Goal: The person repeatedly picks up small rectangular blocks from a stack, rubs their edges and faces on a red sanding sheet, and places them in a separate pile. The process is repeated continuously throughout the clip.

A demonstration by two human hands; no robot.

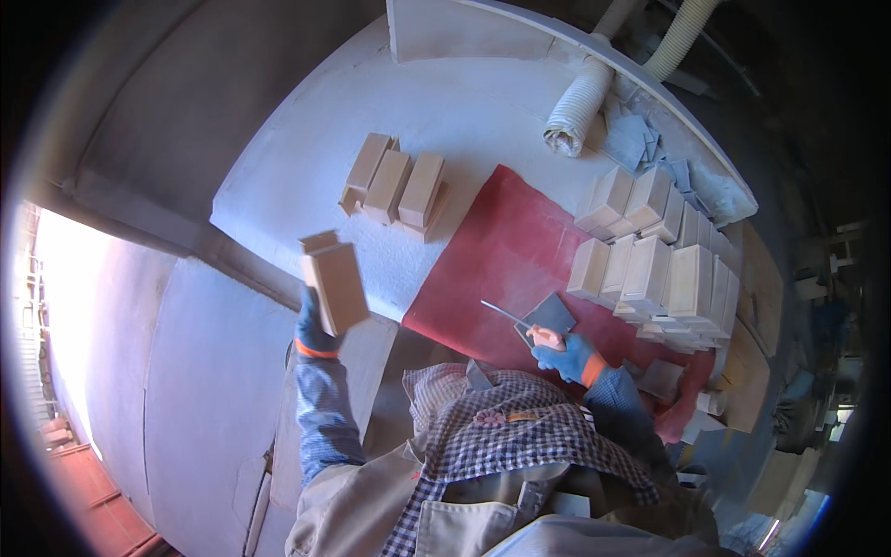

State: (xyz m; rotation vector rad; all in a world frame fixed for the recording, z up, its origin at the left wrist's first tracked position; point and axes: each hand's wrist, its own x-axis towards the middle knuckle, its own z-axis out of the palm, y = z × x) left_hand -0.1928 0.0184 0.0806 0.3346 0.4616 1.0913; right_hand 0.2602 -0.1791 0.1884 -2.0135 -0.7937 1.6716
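My gloved left hand (317,324) grips the lower end of a pale wooden block-like piece (341,285), raised at the table's left edge. In my gloved right hand (567,355) is a thin metal rod-like tool (505,308); something orange-pink shows at the fingers, perhaps its handle. That hand is over a red cloth (480,264), beside a dark grey sheet (553,313) lying on it. Several similar wooden pieces (388,186) rest on the pale table beyond the cloth's left side. A larger stack of them (647,271) stands at the right.
A ribbed white hose (578,104) ends on the table near its raised back rim (480,31). Grey sheets (628,143) lie beside the hose. Another grey sheet (660,379) and a small white cup-like container (711,402) are at the near right.
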